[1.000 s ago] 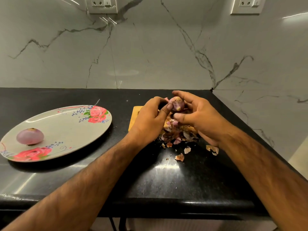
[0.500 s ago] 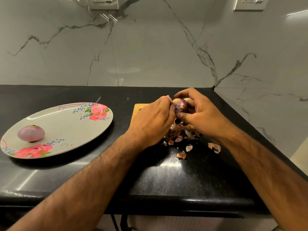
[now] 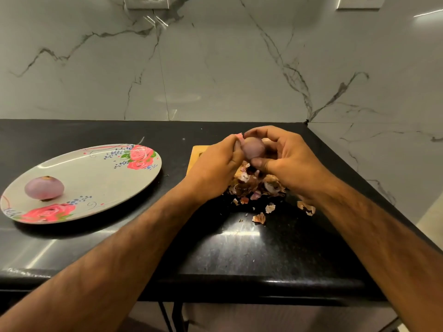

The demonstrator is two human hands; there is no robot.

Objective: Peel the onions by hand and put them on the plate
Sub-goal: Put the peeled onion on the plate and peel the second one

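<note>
near edge first: both my forearms come in from 7 and 5 o'clock over the glossy black stone counter (image 3: 239,255), w/ a light glare on it just ahead of the rim. at 9 o'clock from the hands sits the oval cream plate w/ red rose prints (image 3: 96,178), flat on the counter. one peeled pale-purple onion (image 3: 44,188) lies on its left part, well apart from the hands.

a bit further in, loose papery brown skin scraps (image 3: 259,218) lie scattered on the counter. just beyond them is a heap of brown and purple onion peel (image 3: 254,185), right under the hands.

above the heap, the right hand (image 3: 290,161) grips the small round purple onion (image 3: 253,149), thumb under it, fingers curled over the top. the left hand (image 3: 215,166) is curled tight at the onion's 9 o'clock side, pinching a pink flap of skin (image 3: 239,135) at approx 11 o'clock on the onion. the onion is off the counter, mostly bare.

behind the left hand, a corner of a yellow wooden board (image 3: 197,154) shows. furthest back is the white marble wall w/ grey veins (image 3: 215,68), w/ white wall sockets at 11 (image 3: 147,2) and 1 o'clock (image 3: 358,2), cut off by the top edge.
</note>
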